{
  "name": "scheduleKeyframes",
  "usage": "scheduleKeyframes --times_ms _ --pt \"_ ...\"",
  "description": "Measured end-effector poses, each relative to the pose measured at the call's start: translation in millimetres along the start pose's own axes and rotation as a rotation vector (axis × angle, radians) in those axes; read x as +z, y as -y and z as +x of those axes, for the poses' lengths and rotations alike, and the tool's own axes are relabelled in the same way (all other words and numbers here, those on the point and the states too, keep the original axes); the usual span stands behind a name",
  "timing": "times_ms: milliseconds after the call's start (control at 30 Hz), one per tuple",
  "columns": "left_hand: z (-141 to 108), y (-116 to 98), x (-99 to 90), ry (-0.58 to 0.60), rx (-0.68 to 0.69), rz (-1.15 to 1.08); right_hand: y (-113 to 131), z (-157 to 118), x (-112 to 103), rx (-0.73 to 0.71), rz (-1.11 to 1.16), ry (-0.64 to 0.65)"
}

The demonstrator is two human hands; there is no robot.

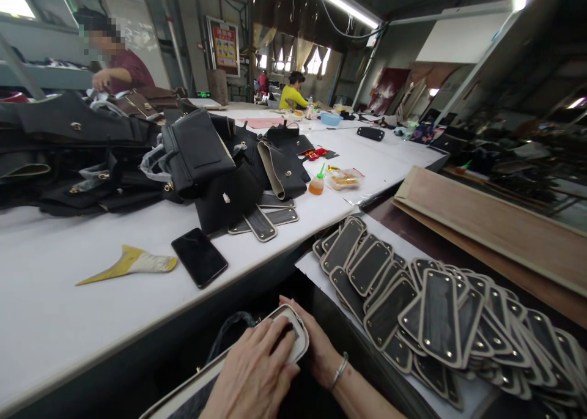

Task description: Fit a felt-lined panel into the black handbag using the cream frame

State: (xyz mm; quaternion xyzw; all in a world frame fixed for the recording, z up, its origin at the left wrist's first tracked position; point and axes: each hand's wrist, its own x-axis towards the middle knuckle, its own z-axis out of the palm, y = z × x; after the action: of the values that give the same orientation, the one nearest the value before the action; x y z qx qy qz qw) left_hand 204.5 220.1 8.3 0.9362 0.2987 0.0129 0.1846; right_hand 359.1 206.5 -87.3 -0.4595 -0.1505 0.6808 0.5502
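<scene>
Left hand (252,367): holding bag (301,344), fingers bending over pale end
Right hand (317,342): cupping that end from outside
Bag: lying at six o'clock
Handling: right palm should be bracing firmly, left fingers pressing evenly
Panels (440,318): piling at four o'clock

The single head-worn camera looks forward and steeply enough downward to hold the wearer's left hand (257,361) and right hand (316,339) at 6 o'clock, closest to the lens. Its wide field takes in the white table (55,327) from near at 8 o'clock to farther off at 1 o'clock, with the panel pile (440,318) near at 4 o'clock. The ceiling light (348,4), between 12 and 1 o'clock, lies well beyond the hands.
</scene>
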Motion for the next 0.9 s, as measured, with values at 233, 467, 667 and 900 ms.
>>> scheduleKeyframes --times_ms 233,467,667,900 --pt "23 8 -3.2 -0.012 -0.018 -0.019 6 -23 8 -0.113 -0.003 0.052" --pt "49 30 -15.1 -0.087 0.002 -0.158 -2 -25 9 -0.128 0.017 -0.067" --pt "52 45 -7.8 -0.075 0.013 -0.345 5 -32 8 -0.149 -0.025 -0.017" --pt "53 42 -6.7 -0.086 -0.018 -0.425 15 -35 9 -0.13 -0.036 0.063"
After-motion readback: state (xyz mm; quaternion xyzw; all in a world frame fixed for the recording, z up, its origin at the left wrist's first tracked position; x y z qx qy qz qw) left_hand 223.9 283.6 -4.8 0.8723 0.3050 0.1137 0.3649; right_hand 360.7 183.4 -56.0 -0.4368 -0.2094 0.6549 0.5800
